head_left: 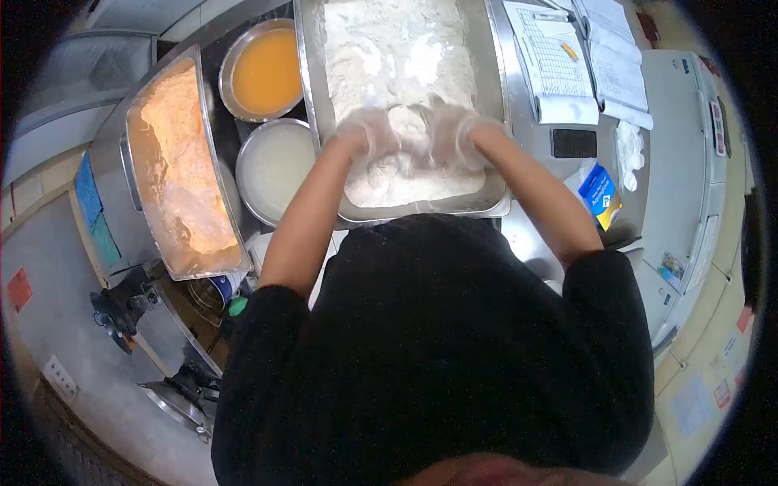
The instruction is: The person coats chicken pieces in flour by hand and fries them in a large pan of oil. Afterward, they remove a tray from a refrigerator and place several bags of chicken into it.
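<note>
Your forearms reach forward over the powder tray (314, 65); left hand (366, 134) and right hand (455, 136) face each other around what's probably one lump (408, 125), nearer its near edge. Blurred: can't tell pinched or spread. Two bowls (226, 77) off its left edge. Far edge cut off.

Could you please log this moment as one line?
left hand: gloved; right hand: gloved; both: at white powder in metal tray; grip: blurred; left: orange-liquid bowl
</note>
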Demonstrator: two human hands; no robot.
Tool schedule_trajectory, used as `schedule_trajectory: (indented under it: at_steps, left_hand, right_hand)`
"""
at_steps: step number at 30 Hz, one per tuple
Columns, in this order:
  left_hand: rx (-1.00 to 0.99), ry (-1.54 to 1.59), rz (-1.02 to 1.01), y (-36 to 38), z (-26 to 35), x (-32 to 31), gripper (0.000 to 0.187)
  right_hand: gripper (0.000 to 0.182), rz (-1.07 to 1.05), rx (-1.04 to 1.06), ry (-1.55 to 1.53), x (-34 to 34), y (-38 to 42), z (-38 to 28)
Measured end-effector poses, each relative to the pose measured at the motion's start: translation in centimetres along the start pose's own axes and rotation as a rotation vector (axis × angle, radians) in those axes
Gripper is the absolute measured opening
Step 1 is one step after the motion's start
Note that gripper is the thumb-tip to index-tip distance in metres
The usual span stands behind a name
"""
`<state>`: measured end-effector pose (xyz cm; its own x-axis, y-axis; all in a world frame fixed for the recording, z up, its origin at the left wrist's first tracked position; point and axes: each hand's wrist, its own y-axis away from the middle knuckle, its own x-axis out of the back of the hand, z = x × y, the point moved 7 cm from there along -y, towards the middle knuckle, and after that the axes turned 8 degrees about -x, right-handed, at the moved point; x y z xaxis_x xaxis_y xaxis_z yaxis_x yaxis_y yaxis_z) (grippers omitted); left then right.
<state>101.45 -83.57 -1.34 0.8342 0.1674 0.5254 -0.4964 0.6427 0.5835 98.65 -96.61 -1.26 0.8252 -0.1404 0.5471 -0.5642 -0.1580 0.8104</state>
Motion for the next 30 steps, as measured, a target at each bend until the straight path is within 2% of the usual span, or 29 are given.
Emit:
schedule_trajectory:
  at_steps: [1,3,4,5,6,7,8,9,10,11,12,13,14,16,18,20,21,22,23,24,25,27,28,29,30]
  left_hand:
    - [0.021,-0.195,0.004,0.7,0.1,-1.1,0.11]
    - [-0.047,-0.616,0.392,1.4,0.0,-5.1,0.107]
    - [-0.046,-0.607,0.387,1.1,0.5,-5.5,0.107]
    - [0.053,-0.589,0.301,0.6,0.0,-5.8,0.102]
    - [0.148,-0.575,0.221,0.2,-0.5,-5.6,0.098]
    - [0.149,-0.579,0.224,0.2,-0.1,-4.5,0.098]
    - [0.198,-0.4,0.168,0.4,-0.3,-4.1,0.088]
    - [0.242,-0.223,0.123,0.3,-0.6,-3.8,0.078]
    - [0.239,-0.23,0.137,-0.7,-1.5,-3.6,0.078]
    - [0.254,-0.164,0.164,-1.6,-3.3,-4.3,0.067]
    - [0.269,-0.098,0.188,-2.0,-4.7,-4.7,0.058]
    - [0.267,-0.103,0.192,-1.8,-5.4,-4.6,0.058]
    - [0.201,-0.196,0.191,-1.7,-5.4,-4.2,0.055]
    - [0.129,-0.293,0.194,-1.6,-4.7,-3.4,0.053]
    - [0.35,-0.107,0.266,0.5,-4.7,-2.2,0.065]
    - [0.359,-0.079,0.274,3.4,-1.8,-1.2,0.072]
    - [0.366,-0.056,0.279,4.3,-1.1,-1.0,0.079]
    - [0.366,-0.056,0.279,3.4,-2.6,-2.3,0.079]
    - [0.237,-0.333,0.102,1.2,-4.4,-5.5,0.084]
    - [0.104,-0.601,-0.083,0.1,-5.2,-8.2,0.091]
    - [0.107,-0.595,-0.085,1.0,-3.6,-7.6,0.091]
    - [0.307,-0.364,0.144,2.8,-1.2,-5.0,0.097]
    - [0.304,-0.3,0.141,1.1,-3.4,-6.3,0.093]
    - [0.304,-0.301,0.14,-0.4,-5.4,-7.8,0.093]
    - [0.291,-0.189,0.26,-1.0,-6.5,-8.1,0.087]
  right_hand:
    - [0.115,0.121,-0.02,0.175,-0.9,1.1,-0.1]
    - [0.119,0.165,-0.084,0.23,-3.7,1.4,-0.5]
    - [0.122,0.226,-0.146,0.289,-4.2,1.5,-0.4]
    - [0.122,0.22,-0.144,0.292,-4.6,1.3,-0.4]
    - [0.117,0.267,-0.137,0.264,-4.1,0.8,-0.4]
    - [0.112,0.317,-0.13,0.234,-3.7,0.3,-0.5]
    - [0.112,0.313,-0.129,0.23,-4.0,-0.1,-0.4]
    - [0.103,0.303,-0.163,0.175,-3.9,-1.0,0.2]
    - [0.095,0.303,-0.196,0.123,-3.3,-2.3,0.9]
    - [0.095,0.312,-0.193,0.126,-3.0,-4.3,1.8]
    - [0.081,0.189,-0.156,0.299,-3.8,-6.9,2.8]
    - [0.069,0.064,-0.122,0.469,-4.6,-8.3,3.7]
    - [0.056,0.253,-0.182,0.191,-1.9,-7.8,4.4]
    - [0.06,0.239,-0.217,0.078,1.8,-3.5,3.7]
    - [0.065,0.209,-0.246,-0.032,0.4,-3.5,5.8]
    - [0.088,0.135,0.275,-0.403,-4.8,-7.5,9.0]
    - [0.088,0.133,0.275,-0.403,-3.5,-4.5,4.8]
    - [0.097,0.14,0.01,-0.248,-2.3,-1.4,3.4]
    - [0.11,0.146,-0.252,-0.088,-0.9,2.5,2.1]
    - [0.118,0.151,-0.247,-0.136,-2.6,2.7,2.2]
    - [0.118,0.146,-0.244,-0.132,-4.1,1.9,1.8]
    - [0.109,0.183,-0.381,0.072,-5.7,0.5,1.1]
    - [0.104,0.131,-0.424,-0.103,-4.6,1.3,0.5]
    - [0.104,0.131,-0.423,-0.104,-5.5,0.0,1.4]
    - [0.092,0.208,-0.342,-0.207,-6.6,-2.5,2.6]
